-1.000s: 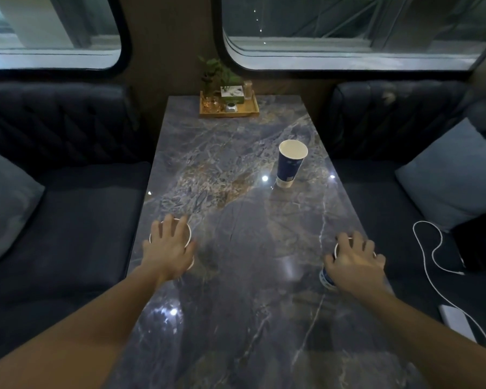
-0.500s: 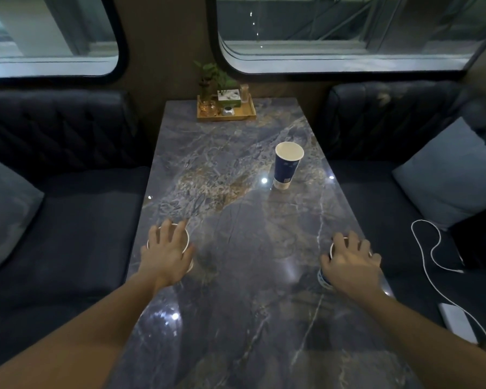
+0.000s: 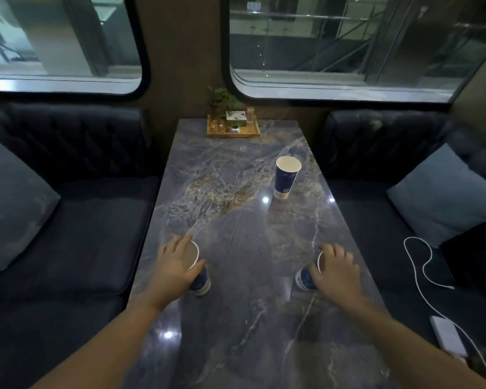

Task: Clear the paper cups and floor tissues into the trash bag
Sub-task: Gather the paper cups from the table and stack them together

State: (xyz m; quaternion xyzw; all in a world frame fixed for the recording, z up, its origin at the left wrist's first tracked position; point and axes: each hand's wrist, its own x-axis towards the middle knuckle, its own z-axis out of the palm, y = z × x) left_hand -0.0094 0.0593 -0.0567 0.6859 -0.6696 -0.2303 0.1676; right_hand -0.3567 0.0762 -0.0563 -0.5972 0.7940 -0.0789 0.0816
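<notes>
Three blue paper cups with white insides are on the dark marble table [image 3: 236, 346]. My left hand [image 3: 172, 265] grips the left cup [image 3: 199, 279] around its rim, and the cup tilts toward the table's middle. My right hand [image 3: 335, 272] is closed on the right cup [image 3: 305, 279], which also leans inward. The third cup [image 3: 285, 181] stands upright and untouched farther back on the right side. No tissues or trash bag are in view.
A wooden tray [image 3: 233, 130] with a small plant stands at the table's far end. Dark sofas flank the table, each with a grey cushion [image 3: 446, 192]. A white cable [image 3: 421, 265] and power bank [image 3: 448, 336] lie on the right seat.
Both hands went from resting flat over the cup mouths to gripping the cups, which now tilt inward off their upright stance. The camera has pulled back slightly.
</notes>
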